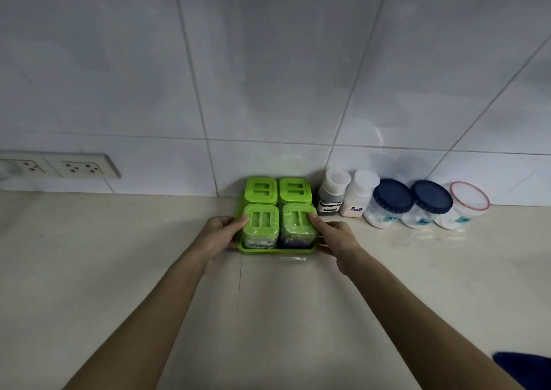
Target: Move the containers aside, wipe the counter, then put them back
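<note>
A green tray (277,250) with several green-lidded containers stands on the beige counter (119,270) against the tiled wall. My left hand (219,236) grips the tray's left side, thumb on the front-left container (261,225). On the tray's right side my right hand (337,237) holds on, its thumb resting on the front-right container (298,224). To the right along the wall stand a seasoning sauce bottle (332,194), a salt bottle (359,196), two blue-lidded jars (392,200) (429,202) and a red-rimmed jar (465,208).
A double wall socket (56,166) sits low on the wall at the left. A dark blue cloth (524,366) shows at the bottom right corner. A thin seam (239,282) runs across the counter in front of the tray.
</note>
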